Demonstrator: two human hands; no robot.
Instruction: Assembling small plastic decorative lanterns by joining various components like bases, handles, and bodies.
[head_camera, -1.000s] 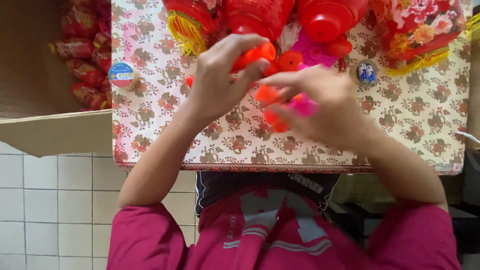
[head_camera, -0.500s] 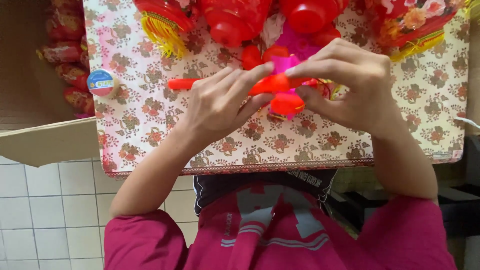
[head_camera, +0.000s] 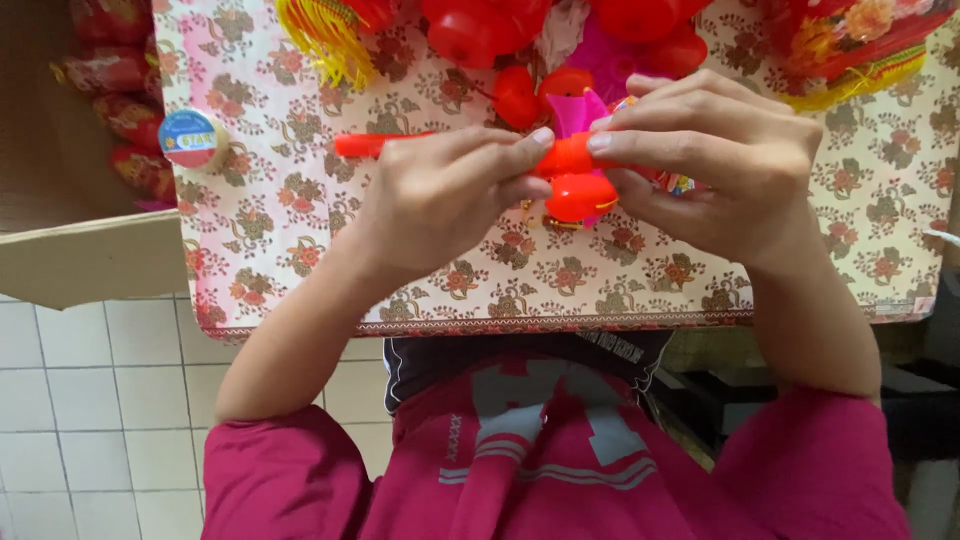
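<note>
Both hands, left (head_camera: 440, 200) and right (head_camera: 715, 165), fingertips pinched on a red stick (head_camera: 565, 155).

Round blue-red label on tape roll (head_camera: 192, 139), table's left edge.

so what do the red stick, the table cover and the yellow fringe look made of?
Red stick held by the left hand and right hand: probably plastic, smooth and evenly coloured, slight gloss.
Table cover: likely vinyl or oilcloth, flat floral print with faint sheen; could be coated fabric.
Yellow fringe: thin thread or foil strands, too fine to tell.
</note>
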